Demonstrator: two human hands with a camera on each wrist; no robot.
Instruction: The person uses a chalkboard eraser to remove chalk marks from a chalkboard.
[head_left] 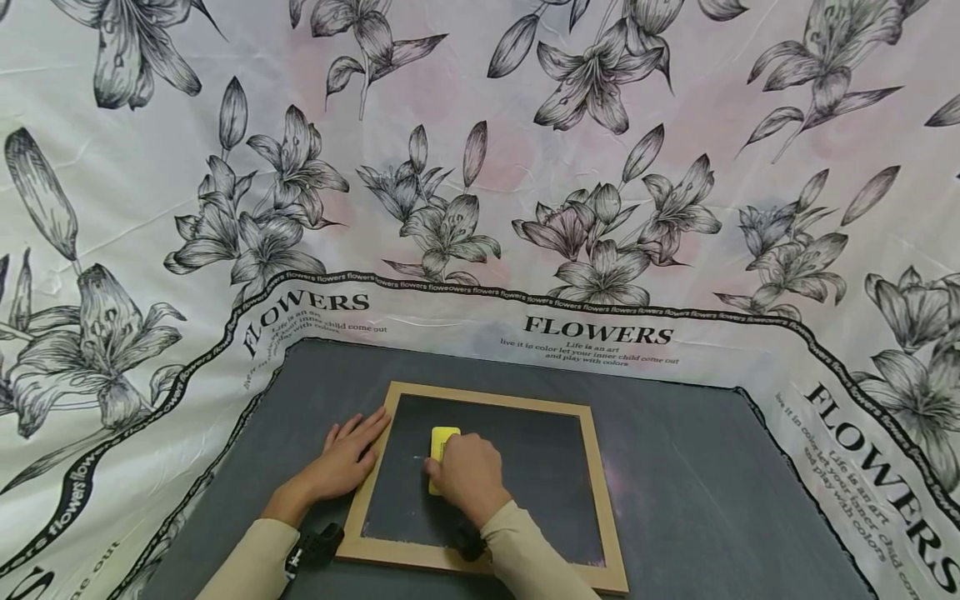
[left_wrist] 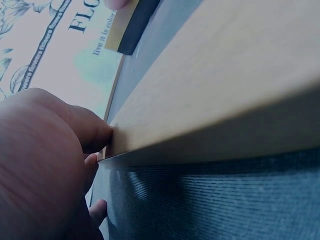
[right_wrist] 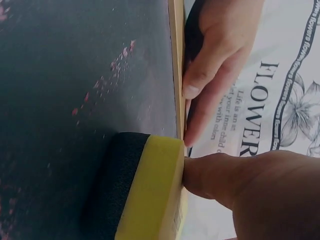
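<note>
A small chalkboard (head_left: 517,467) with a light wooden frame (head_left: 491,396) lies on the dark grey table. My right hand (head_left: 472,475) grips a yellow eraser (head_left: 444,433) by its sides. In the right wrist view, the black felt (right_wrist: 112,185) of the eraser faces down on the board, near pinkish chalk crumbs (right_wrist: 97,85). My left hand (head_left: 337,462) lies along the left side of the frame with its fingers extended. Seen from the left wrist, the thumb (left_wrist: 95,129) touches the frame's edge.
Dark grey cloth (head_left: 697,475) covers the table around the board. White fabric with black flower drawings (head_left: 600,258) rises behind and at both sides. Each wrist wears a black camera, such as the left wrist camera (head_left: 318,546).
</note>
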